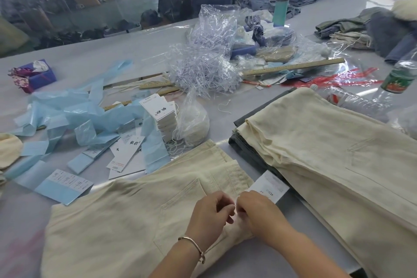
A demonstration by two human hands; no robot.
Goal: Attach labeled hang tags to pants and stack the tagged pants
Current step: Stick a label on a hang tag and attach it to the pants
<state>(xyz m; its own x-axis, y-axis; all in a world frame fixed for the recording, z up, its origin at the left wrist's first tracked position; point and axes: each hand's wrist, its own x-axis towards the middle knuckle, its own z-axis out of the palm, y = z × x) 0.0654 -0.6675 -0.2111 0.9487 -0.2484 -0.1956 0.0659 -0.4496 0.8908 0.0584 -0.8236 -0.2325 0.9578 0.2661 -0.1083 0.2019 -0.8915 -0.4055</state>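
Head view, cream pants [126,216] flat on near table [135,49], left hand [211,212] and right hand [257,209] both pinching at waistband, white tag [269,186] beside right fingers, stacked pants [327,149] right.

A pale grey table [140,52] carries everything. At its near edge lies a cream pair of pants [126,216], with a stack of folded pants [327,149] just beside it toward the right edge. Toward the left edge lie blue paper strips [74,117], white hang tags [164,113] and a purple tissue box [39,74]. Mid-table sit a heap of clear plastic fasteners [203,70] and a wooden ruler [293,66]. Near the far right corner lie what look like more folded garments [338,27].
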